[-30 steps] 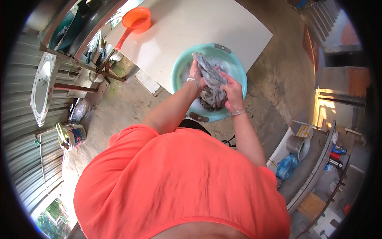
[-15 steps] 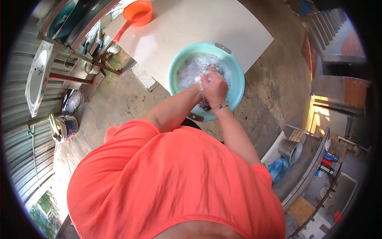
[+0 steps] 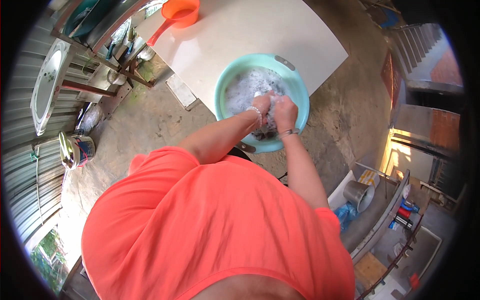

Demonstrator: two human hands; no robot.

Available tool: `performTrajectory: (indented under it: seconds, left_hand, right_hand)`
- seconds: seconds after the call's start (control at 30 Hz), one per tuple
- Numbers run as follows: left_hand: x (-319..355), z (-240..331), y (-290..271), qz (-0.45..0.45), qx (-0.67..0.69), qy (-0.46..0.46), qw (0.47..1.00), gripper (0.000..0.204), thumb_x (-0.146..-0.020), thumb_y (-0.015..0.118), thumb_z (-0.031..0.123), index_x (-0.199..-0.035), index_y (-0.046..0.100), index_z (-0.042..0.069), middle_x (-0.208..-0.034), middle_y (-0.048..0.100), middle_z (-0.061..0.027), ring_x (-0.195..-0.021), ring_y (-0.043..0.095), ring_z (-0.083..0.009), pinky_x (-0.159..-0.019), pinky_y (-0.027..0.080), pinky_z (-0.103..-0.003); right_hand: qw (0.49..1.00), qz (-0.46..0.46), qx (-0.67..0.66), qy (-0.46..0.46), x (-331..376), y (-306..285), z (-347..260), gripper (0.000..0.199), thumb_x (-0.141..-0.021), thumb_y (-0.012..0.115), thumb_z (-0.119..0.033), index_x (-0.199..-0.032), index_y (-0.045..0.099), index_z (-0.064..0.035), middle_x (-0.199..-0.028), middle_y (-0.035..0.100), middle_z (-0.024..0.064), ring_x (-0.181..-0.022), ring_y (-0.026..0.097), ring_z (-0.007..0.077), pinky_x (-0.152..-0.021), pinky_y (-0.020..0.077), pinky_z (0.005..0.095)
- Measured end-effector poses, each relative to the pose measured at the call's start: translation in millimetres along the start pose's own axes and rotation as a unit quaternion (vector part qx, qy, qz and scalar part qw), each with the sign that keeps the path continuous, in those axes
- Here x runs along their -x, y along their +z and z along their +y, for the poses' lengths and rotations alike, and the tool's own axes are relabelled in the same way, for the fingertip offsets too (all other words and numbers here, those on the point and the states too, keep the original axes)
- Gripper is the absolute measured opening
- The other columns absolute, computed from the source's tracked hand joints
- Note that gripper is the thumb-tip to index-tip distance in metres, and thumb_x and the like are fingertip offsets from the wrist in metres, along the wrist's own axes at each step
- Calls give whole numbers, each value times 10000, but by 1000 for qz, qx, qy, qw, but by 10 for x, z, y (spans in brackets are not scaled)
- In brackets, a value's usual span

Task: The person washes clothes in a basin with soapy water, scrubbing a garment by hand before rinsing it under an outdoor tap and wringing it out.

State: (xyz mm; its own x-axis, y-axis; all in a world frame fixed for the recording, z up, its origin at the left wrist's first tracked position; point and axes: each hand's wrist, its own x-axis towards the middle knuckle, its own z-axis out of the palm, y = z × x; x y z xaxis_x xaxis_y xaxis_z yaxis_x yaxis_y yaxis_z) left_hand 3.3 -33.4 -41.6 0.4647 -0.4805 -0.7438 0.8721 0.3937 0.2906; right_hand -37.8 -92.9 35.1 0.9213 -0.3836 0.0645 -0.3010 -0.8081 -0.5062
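Note:
Both my hands are inside a turquoise basin [image 3: 303, 100] of sudsy water [image 3: 242, 90]. My left hand [image 3: 262, 104], with a beaded bracelet at the wrist, is closed on a foam-covered cloth [image 3: 271, 116]. Close beside it, my right hand [image 3: 286, 113] makes a fist on the same cloth; a metal bangle circles that wrist. Dark wet fabric [image 3: 263, 133] shows below the hands near the basin's front side. Foam and the fingers hide much of the cloth.
The basin sits at the near corner of a pale tabletop [image 3: 260, 30]. An orange dipper [image 3: 181, 12] lies at its far left. A bucket [image 3: 79, 150] stands on the floor at left. To the right, a metal pot [image 3: 358, 195] is beside a blue plastic bag [image 3: 346, 215].
My hands have moved apart; they overlapped before, and now the right one is farther right. Foamy cloth shows between them. The whole view has shifted slightly.

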Motion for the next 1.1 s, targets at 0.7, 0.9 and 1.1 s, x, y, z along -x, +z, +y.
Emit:
performTrajectory:
  seconds: [0.7, 0.9, 1.1]
  left_hand:
    - [299, 387, 98, -58, 218, -33, 974, 399, -774, 482, 457, -945, 498, 96, -840, 551, -86, -748, 530, -214, -704, 436, -370]
    - [75, 213, -58, -194, 156, -75, 966, 264, -853, 394, 306, -804, 457, 54, -712, 523, -74, -624, 506, -207, -586, 443, -312]
    - [245, 182, 33, -136, -105, 11, 985, 290, -861, 350, 340, -820, 499, 94, -775, 541, -77, -682, 509, -204, -610, 421, -329]
  right_hand:
    - [843, -177, -469, 196, 236, -436, 84, 361, -628, 528, 50, -983, 533, -11, -832, 560, 92, -674, 549, 168, -583, 458, 283]
    - [984, -75, -123, -105, 250, -182, -565, 265, -598, 665, -214, -816, 576, -92, -806, 534, 110, -740, 538, 268, -634, 437, 351]
    - [994, -11, 9, -110, 197, -90, -503, 207, -727, 556, -264, -679, 543, -63, -738, 543, 141, -645, 533, 311, -568, 428, 399]
